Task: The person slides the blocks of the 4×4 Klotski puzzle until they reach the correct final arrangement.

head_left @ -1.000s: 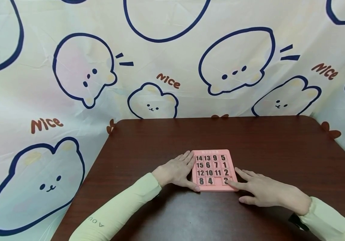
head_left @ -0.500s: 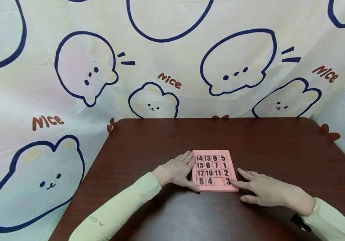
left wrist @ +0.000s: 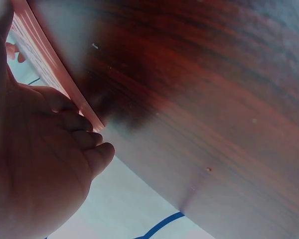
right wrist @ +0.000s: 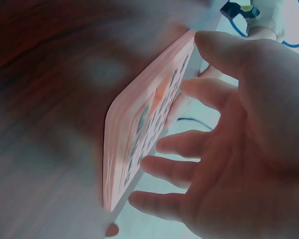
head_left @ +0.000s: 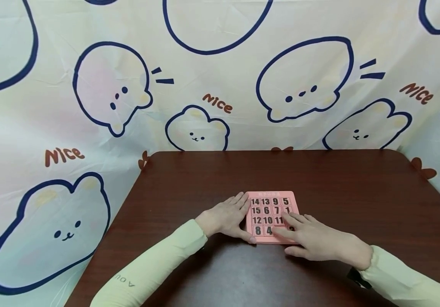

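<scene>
A pink number slide puzzle (head_left: 269, 194) lies flat on the dark wooden table, its square tiles bearing black numerals. My left hand (head_left: 227, 216) rests along its left side, fingers extended and the thumb at the near left corner. My right hand (head_left: 316, 239) is over the puzzle's lower right part with its fingers spread. Its index fingertip is close by tile 4 (head_left: 268, 230), overlapping the bottom row's gap, and the hand mostly hides tiles 2 and 3. In the right wrist view, the gap (right wrist: 162, 90) shows orange among the tiles, and the fingers reach across the board.
The brown table (head_left: 204, 179) extends behind and to both sides of the puzzle. A pale curtain (head_left: 135, 140) with blue bear outlines hangs behind the table and along its sides. Both forearms wear light green sleeves (head_left: 158, 260).
My right hand has moved first slightly right off tile 3, then left across the puzzle toward tile 4. Tile 3 shifted a little right. My left hand has stayed in place.
</scene>
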A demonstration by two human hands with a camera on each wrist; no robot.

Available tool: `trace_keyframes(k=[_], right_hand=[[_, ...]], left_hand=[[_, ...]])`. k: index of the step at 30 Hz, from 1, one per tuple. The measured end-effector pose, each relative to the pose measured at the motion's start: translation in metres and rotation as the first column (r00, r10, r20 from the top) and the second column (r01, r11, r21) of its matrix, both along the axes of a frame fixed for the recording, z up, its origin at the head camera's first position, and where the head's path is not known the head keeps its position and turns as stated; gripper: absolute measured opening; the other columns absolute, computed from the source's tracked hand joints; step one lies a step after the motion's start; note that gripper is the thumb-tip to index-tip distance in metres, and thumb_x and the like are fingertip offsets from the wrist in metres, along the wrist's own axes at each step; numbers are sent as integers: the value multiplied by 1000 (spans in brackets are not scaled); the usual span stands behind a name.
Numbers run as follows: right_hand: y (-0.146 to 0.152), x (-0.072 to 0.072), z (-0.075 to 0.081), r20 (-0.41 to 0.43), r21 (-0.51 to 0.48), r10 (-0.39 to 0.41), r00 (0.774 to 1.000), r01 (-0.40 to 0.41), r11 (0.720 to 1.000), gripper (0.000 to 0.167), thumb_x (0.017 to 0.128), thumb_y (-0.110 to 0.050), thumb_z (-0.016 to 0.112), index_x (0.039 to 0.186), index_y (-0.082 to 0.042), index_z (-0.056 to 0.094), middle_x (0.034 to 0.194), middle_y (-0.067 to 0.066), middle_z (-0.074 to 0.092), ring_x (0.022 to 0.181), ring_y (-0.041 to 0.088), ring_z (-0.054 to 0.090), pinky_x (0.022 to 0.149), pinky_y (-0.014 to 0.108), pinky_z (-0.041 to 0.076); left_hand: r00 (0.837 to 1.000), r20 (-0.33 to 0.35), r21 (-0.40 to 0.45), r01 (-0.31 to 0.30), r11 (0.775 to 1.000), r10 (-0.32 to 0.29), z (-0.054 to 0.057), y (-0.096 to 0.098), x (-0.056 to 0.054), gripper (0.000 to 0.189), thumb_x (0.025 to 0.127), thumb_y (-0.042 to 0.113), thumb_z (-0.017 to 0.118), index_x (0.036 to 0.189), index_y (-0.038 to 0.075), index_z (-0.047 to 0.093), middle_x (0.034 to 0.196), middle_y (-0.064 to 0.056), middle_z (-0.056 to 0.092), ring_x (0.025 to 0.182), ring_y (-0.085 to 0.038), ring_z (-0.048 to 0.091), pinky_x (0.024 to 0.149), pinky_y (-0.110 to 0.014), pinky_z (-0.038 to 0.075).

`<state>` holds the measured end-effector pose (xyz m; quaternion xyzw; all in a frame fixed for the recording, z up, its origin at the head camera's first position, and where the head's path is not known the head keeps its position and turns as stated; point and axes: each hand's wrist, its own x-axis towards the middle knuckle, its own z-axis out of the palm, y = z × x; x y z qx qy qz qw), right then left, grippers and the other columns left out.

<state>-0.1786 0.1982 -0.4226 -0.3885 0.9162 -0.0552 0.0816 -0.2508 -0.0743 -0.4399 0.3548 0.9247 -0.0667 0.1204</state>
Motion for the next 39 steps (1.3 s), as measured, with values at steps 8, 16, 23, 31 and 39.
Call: trace_keyframes(k=[8,16,23,31,39], right_hand=[[-11,3,-7,-6,2,15,1000,-15,1000,49,96,-45,58,142,-31,53,153,27,36,139,50,35,102,70,35],[-5,5,-9,-34,12,-5,999,5,1000,48,95,-43,59,142,-34,52,154,25,36,141,46,34,102,70,35],[2,5,-11,-36,4,-18,999,18,1000,47,95,-41,60,142,-35,53,154,25,35,140,47,35,101,70,36],[15,7,-11,-20,-25,-45,999,44,999,46,95,-38,61,140,-35,55,153,27,36,140,49,35,101,68,38],[20,8,-7,-19,-33,-50,999,49,998,45,95,-38,61,139,-34,56,153,27,36,139,49,35,100,66,40]], left_hand=[[1000,1,0,-2,1000,2,-2,2,1,123,73,90,47,158,8,13,166,-11,6,155,-25,6,125,-36,17],[1000,-17,-1,1,1000,-1,1,1,4,123,73,89,48,157,6,15,166,-13,8,154,-26,8,125,-35,18],[1000,-9,10,-7,1000,7,3,0,3,123,73,88,50,158,6,16,166,-13,9,154,-26,9,125,-35,18],[1000,-9,14,-6,1000,6,1,0,2,124,72,89,50,158,7,15,166,-13,9,154,-26,8,125,-35,18],[1000,2,20,-14,1000,14,1,0,3,124,72,89,50,158,7,13,166,-12,6,155,-25,7,125,-35,17]])
